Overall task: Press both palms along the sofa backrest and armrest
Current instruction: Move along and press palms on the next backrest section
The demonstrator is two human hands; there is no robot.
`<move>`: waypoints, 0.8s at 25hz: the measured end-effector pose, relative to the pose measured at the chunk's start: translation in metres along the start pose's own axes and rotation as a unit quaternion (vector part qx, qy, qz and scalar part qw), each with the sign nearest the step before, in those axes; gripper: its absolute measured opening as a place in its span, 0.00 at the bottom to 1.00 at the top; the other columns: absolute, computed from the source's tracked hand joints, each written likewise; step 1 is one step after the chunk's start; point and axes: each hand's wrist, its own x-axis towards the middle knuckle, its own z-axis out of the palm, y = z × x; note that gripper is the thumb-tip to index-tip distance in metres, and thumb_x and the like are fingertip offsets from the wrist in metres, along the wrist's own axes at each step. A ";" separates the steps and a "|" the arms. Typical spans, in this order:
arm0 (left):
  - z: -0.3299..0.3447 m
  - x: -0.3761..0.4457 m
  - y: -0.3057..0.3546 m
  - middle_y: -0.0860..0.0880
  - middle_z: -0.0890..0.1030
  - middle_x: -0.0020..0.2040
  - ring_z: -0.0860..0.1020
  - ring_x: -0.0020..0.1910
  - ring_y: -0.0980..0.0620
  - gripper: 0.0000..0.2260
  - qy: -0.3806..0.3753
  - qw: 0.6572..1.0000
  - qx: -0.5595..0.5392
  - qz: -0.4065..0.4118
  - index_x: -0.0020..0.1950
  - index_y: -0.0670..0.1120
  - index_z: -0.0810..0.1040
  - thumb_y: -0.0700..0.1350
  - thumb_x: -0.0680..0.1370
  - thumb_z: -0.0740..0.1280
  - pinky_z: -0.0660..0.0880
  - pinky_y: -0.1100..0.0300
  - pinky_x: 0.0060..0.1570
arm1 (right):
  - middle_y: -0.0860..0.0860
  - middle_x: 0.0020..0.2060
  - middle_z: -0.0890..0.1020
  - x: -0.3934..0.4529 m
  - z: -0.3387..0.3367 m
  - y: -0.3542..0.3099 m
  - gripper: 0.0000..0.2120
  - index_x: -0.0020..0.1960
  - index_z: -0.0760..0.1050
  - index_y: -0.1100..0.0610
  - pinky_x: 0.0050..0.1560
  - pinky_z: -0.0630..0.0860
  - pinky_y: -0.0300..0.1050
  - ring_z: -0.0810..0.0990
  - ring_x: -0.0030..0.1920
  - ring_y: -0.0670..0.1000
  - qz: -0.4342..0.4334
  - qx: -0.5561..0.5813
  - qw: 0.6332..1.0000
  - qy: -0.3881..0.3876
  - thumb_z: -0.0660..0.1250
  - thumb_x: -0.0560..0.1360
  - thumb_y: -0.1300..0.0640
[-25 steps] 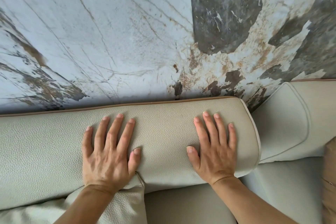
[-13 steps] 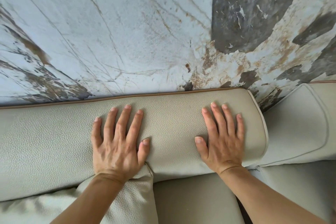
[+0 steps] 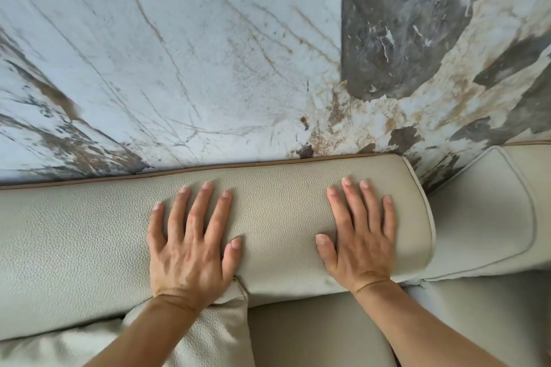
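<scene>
A beige pebbled-leather sofa backrest [image 3: 277, 211] runs across the view, with brown piping along its top edge. My left hand [image 3: 190, 244] lies flat on it, palm down, fingers spread toward the wall. My right hand [image 3: 362, 235] lies flat near the backrest's right end, palm down, fingers apart. Neither hand holds anything. Beyond the backrest's end, at the right, sits another padded section [image 3: 489, 217] of the sofa with grey piping, possibly the armrest.
A marble-patterned wall [image 3: 208, 53] rises directly behind the backrest. A loose beige cushion [image 3: 208, 334] lies under my left forearm. The smooth seat cushion [image 3: 322, 334] shows between my arms.
Both hands have kept flat on the backrest while the view shifted; they now appear further right in the frame, and the right hand sits nearer the backrest's end.
</scene>
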 end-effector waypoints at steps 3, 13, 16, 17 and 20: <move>-0.002 0.004 0.004 0.45 0.70 0.73 0.65 0.73 0.40 0.28 -0.008 1.000 0.004 -0.007 0.77 0.51 0.62 0.59 0.78 0.51 0.59 0.37 0.71 | 0.54 0.76 0.63 0.002 -0.003 0.004 0.32 0.78 0.54 0.51 0.72 0.55 0.66 0.59 0.76 0.59 -0.005 0.004 1.000 -0.024 0.45 0.78 0.38; -0.056 0.006 0.019 0.44 0.62 0.78 0.57 0.77 0.41 0.31 -0.163 0.986 -0.008 -0.036 0.77 0.49 0.60 0.60 0.77 0.43 0.52 0.39 0.75 | 0.50 0.79 0.52 0.001 -0.053 -0.004 0.32 0.78 0.47 0.49 0.75 0.41 0.61 0.49 0.78 0.55 -0.001 -0.002 0.988 -0.152 0.41 0.78 0.37; -0.082 -0.008 0.026 0.46 0.55 0.80 0.51 0.78 0.44 0.31 -0.168 0.985 0.004 -0.029 0.78 0.50 0.54 0.61 0.77 0.40 0.47 0.42 0.76 | 0.50 0.78 0.48 -0.013 -0.080 -0.010 0.30 0.77 0.42 0.48 0.74 0.38 0.59 0.47 0.78 0.54 -0.001 0.011 0.988 -0.153 0.38 0.78 0.38; -0.096 -0.014 0.027 0.46 0.57 0.79 0.53 0.78 0.44 0.31 -0.162 0.987 0.005 -0.023 0.78 0.50 0.55 0.61 0.78 0.41 0.49 0.42 0.76 | 0.50 0.78 0.48 -0.017 -0.093 -0.012 0.30 0.77 0.43 0.48 0.73 0.38 0.59 0.48 0.78 0.55 0.000 0.015 0.989 -0.149 0.39 0.78 0.38; -0.133 -0.032 0.028 0.43 0.66 0.75 0.63 0.75 0.41 0.30 -0.146 0.989 0.019 -0.008 0.76 0.46 0.64 0.59 0.80 0.43 0.57 0.40 0.73 | 0.52 0.77 0.58 -0.028 -0.131 -0.014 0.30 0.77 0.54 0.50 0.73 0.45 0.60 0.58 0.76 0.56 0.006 0.005 0.991 -0.131 0.43 0.78 0.39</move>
